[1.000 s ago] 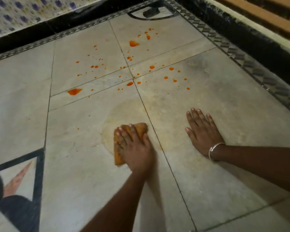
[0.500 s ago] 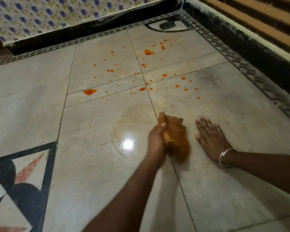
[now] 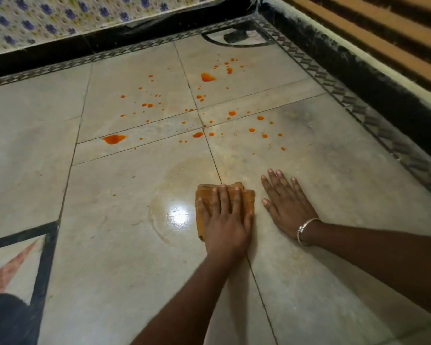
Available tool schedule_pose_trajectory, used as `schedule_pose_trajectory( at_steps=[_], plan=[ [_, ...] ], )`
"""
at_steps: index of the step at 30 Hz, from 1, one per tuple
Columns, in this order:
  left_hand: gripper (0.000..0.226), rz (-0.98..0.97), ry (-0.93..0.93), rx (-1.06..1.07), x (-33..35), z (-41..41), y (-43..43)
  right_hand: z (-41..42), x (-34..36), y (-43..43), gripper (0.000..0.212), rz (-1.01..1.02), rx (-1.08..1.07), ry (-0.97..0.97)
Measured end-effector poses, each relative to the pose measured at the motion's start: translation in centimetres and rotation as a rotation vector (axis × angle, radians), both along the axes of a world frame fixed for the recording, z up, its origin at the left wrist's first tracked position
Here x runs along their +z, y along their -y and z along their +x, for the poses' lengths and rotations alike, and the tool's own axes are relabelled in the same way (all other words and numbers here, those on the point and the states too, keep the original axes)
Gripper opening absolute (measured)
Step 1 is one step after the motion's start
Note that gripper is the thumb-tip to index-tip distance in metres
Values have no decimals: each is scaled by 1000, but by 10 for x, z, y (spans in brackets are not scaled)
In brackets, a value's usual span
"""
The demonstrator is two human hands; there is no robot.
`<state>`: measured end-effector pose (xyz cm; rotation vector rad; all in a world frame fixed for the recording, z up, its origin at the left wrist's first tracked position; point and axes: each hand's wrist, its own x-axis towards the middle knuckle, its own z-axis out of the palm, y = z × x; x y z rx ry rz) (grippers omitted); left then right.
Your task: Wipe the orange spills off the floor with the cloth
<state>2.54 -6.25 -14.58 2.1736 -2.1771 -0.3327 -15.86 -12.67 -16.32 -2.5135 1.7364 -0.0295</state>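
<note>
My left hand lies flat on a folded orange-brown cloth and presses it onto the pale floor tiles, right over a tile joint. A wet, shiny wiped patch spreads to the cloth's left. Orange spills lie farther off: a big blot at the left, another blot near the far corner, and several small drops between them. My right hand, with a bangle at the wrist, rests palm down on the floor just right of the cloth, fingers spread.
A black skirting and patterned border run along the far and right walls. A dark object sits in the far corner. A black triangular floor inlay and a dark shape are at the lower left.
My left hand carried the cloth rightwards, lifting and turning it on the way, and now presses it flat again beside my right hand. The right hand stayed planted.
</note>
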Motion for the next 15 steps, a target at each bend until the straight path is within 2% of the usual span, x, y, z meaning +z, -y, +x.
schedule_pose_trajectory(
  at_steps=[4, 10, 15],
  plan=[
    [70, -6, 43, -53, -2, -1, 27, -1, -8, -1, 67, -27, -8, 12],
    [71, -27, 84, -170, 1, 27, 114, -2, -9, -1, 65, -50, 2, 38],
    [72, -29, 107, 15, 0, 81, 127, -2, -9, -1, 65, -36, -8, 33]
  ],
)
